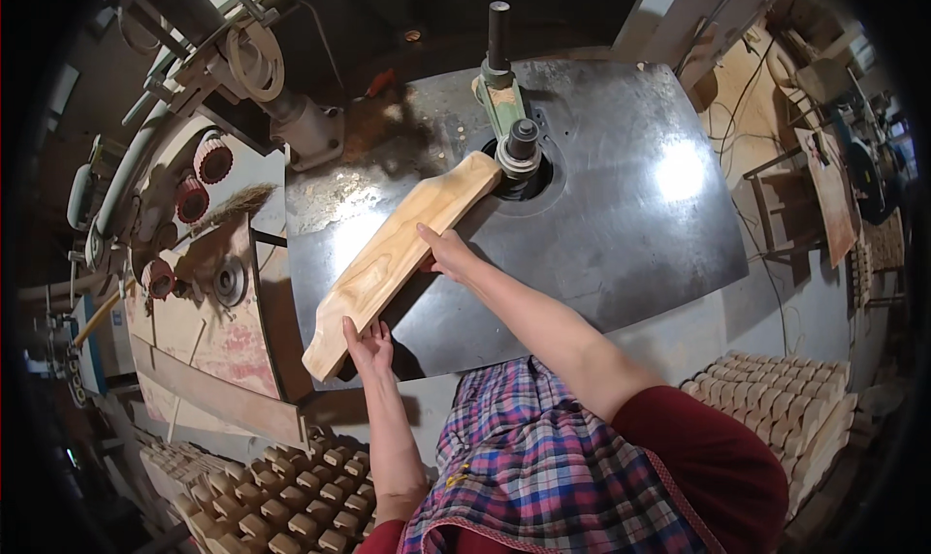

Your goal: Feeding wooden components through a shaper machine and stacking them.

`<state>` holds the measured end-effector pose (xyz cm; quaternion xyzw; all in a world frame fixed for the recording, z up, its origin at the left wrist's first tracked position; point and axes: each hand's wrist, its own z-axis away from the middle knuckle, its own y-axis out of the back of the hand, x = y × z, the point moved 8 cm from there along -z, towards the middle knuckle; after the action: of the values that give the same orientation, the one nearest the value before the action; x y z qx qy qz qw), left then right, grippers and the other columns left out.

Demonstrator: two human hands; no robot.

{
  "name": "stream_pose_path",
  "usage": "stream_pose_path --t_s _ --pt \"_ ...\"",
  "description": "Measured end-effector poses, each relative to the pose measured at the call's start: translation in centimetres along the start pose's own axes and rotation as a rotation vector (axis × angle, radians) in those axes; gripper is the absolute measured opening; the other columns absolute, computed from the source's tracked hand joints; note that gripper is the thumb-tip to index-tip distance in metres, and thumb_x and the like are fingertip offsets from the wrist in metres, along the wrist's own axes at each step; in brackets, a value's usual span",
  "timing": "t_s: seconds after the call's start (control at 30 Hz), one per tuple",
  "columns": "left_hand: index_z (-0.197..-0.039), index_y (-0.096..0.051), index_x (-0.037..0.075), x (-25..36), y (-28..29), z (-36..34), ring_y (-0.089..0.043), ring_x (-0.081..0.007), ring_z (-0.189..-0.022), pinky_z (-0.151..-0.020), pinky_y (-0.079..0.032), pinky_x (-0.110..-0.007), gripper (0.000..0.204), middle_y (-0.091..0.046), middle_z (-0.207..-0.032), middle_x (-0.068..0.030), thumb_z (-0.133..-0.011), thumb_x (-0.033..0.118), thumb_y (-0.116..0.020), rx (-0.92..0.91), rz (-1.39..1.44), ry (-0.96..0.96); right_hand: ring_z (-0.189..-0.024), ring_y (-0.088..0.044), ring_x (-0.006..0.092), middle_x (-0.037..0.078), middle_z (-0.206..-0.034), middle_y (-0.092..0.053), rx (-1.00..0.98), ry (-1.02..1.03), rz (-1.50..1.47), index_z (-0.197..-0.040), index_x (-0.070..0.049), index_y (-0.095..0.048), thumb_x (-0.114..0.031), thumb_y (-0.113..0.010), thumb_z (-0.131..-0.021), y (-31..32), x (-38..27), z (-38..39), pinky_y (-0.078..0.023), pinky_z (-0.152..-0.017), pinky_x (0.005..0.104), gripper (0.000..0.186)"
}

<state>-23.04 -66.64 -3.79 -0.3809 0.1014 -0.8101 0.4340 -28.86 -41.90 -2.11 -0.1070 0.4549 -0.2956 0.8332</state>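
A long, pale wooden board (398, 239) with curved, shaped edges slants across a dark metal machine table (621, 234). Its far end meets the spindle cutter (521, 157) or lies right beside it; I cannot tell whether they touch. My left hand (369, 348) grips the board by its near end, thumb on top and fingers at the side edge. Farther up the same edge, my right hand (447, 253) holds it with the thumb on its face and the other fingers mostly hidden underneath. Around the spindle is a round dark opening, and a green arm (500, 108) reaches over it.
Stacked wooden pieces (281, 501) stand at the lower left, with more stacked pieces (776, 399) at the lower right. On the left, a side table (218, 350) holds a brush (238, 205) and a metal disc (229, 280). Another machine (305, 132) stands at the back left.
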Motion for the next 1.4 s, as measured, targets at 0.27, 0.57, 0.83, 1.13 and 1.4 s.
stream_pose_path --t_s 0.27,0.57,0.83,1.13,1.4 --pt "-0.113 -0.057 0.005 -0.4 0.0 -0.6 -0.052 -0.0203 -0.107 -0.099 -0.028 -0.038 0.049 -0.058 -0.109 -0.0079 -0.079 0.035 -0.073 0.005 0.013 0.009 -0.084 -0.063 0.0298 0.026 -0.104 -0.057 -0.005 -0.053 0.005 -0.115 0.016 -0.045 -0.028 -0.055 -0.093 -0.4 -1.1 -0.8 -0.054 -0.070 0.0402 0.050" --pt "-0.115 -0.056 0.005 -4.7 -0.4 2.7 -0.055 -0.0197 -0.107 -0.105 -0.022 -0.043 0.047 -0.059 -0.111 -0.0080 -0.080 0.032 -0.072 0.048 0.111 0.074 -0.077 -0.064 0.0273 0.025 -0.097 -0.060 0.087 0.023 0.029 -0.107 0.018 -0.049 -0.030 -0.057 -0.091 1.3 -2.1 -0.4 -0.055 -0.061 0.0367 0.051" --pt "-0.118 -0.053 0.003 -8.1 -0.7 6.8 -0.054 -0.0185 -0.108 -0.104 -0.030 -0.037 0.044 -0.058 -0.114 -0.0095 -0.085 0.030 -0.065 -0.064 0.233 0.103 -0.071 -0.063 0.0241 0.021 -0.089 -0.062 0.011 0.015 -0.038 -0.106 0.016 -0.053 -0.021 -0.061 -0.086 -2.7 5.1 6.6 -0.053 -0.060 0.0282 0.043" --pt "-0.114 -0.051 -0.002 -9.7 -2.2 14.2 -0.060 -0.0193 -0.092 -0.083 -0.050 -0.026 0.030 -0.057 -0.109 -0.0136 -0.091 0.015 -0.058 -0.005 0.465 0.129 -0.070 -0.063 0.0224 0.019 -0.086 -0.064 -0.383 -0.052 0.175 -0.106 0.016 -0.054 -0.015 -0.063 -0.084 -6.0 5.0 7.3 -0.052 -0.061 0.0272 0.039" --pt "-0.117 -0.045 -0.005 -9.5 -11.8 23.6 -0.059 -0.0184 -0.088 -0.083 -0.048 -0.027 0.034 -0.055 -0.109 -0.0177 -0.090 0.012 -0.058 -0.287 -0.251 -0.177 -0.062 -0.063 0.0173 0.014 -0.082 -0.067 -0.511 -0.190 0.496 -0.098 0.010 -0.062 -0.019 -0.069 -0.079 6.1 -0.6 5.1 -0.052 -0.053 0.0266 0.035"
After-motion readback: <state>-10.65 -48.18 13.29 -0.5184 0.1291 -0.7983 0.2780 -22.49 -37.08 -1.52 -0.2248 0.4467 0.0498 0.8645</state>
